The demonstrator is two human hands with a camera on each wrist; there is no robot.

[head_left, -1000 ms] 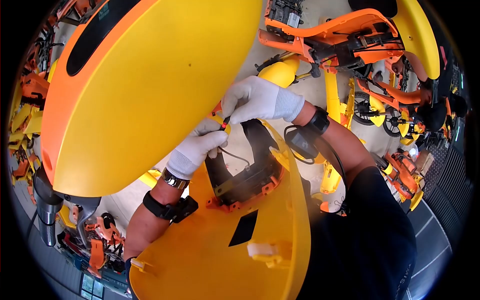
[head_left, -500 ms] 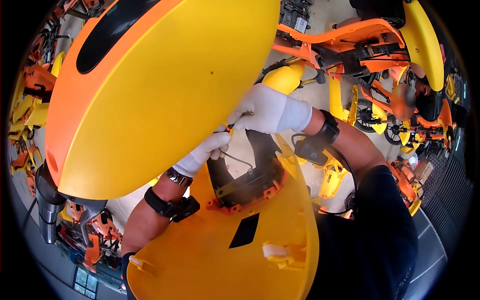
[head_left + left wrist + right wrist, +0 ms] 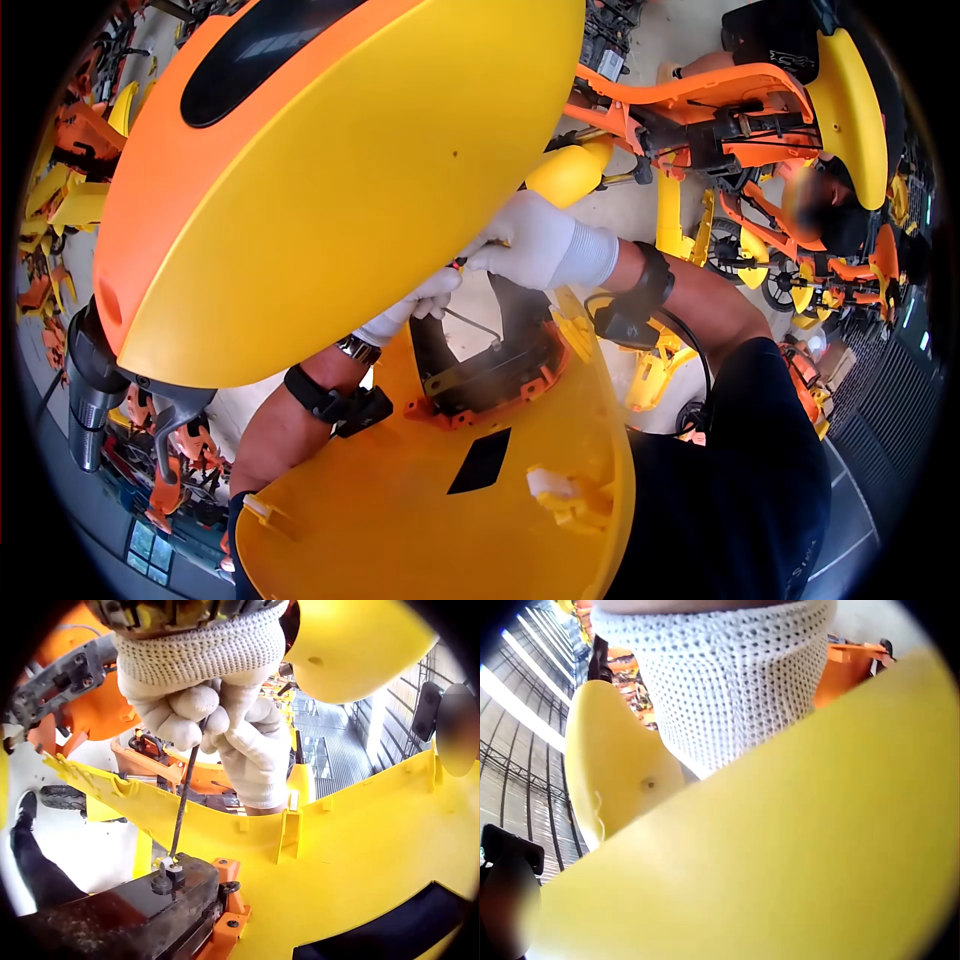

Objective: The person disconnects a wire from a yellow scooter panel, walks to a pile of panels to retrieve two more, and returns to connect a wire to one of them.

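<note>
Both hands wear white knit gloves and meet below a large yellow-and-orange cover (image 3: 340, 200). My left hand (image 3: 425, 298) grips a thin black cable (image 3: 184, 799), which runs down to a dark bracket (image 3: 142, 900) on the yellow panel (image 3: 390, 500). Just above the left fingers, a small black connector with a red band (image 3: 459, 263) shows between the hands. The right hand (image 3: 535, 240) pinches its upper end, with its fingertips partly behind the cover. In the right wrist view, yellow plastic hides the right fingers and leaves only the glove cuff (image 3: 735, 682).
An orange scooter frame (image 3: 700, 100) stands at the upper right, with a person behind it. More orange and yellow body parts lie about on both sides. A handlebar grip (image 3: 88, 400) sticks out below the cover at left.
The large cover and both hands have shifted right in the head view. The hands have drawn closer together around the connector, and the cover now hides more of the left hand.
</note>
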